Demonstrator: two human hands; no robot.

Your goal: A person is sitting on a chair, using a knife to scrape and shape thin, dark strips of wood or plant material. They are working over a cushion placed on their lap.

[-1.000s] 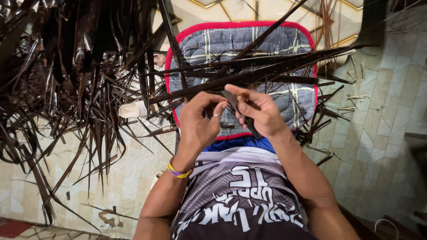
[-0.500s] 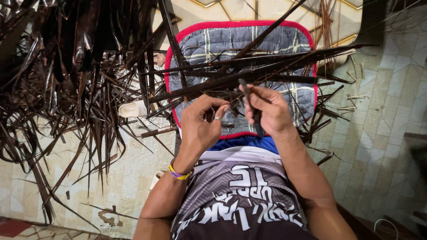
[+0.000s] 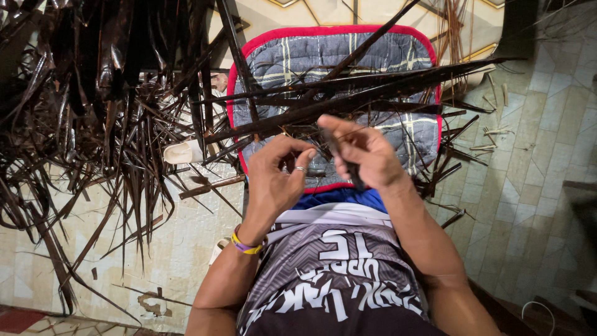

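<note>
Both hands meet in front of the person's body, over the near edge of a quilted cushion (image 3: 379,59) with a red border. The right hand (image 3: 364,155) is closed around a dark strip of palm leaf (image 3: 339,155), thumb and forefinger pinching it near its upper end while the rest of the strip runs down under the palm and comes out below the heel of the hand. The left hand (image 3: 277,177), which wears a ring and has a yellow and purple band at the wrist, is curled with thumb and fingertips drawn together just beside that strip; whether it grips the same strip or a thin fibre coming off it cannot be told. The strip's long axis runs roughly away from the body, tilted a little to the left at its far end, so it lies between the two hands with the right one fully on it and the left one at its side. Beyond the hands, a bundle of long dark leaves (image 3: 373,93) lies across the cushion, its axis running left to right and rising toward the right. A large heap of dried fronds (image 3: 93,106) spreads over the tiled floor (image 3: 528,186) to the left.
</note>
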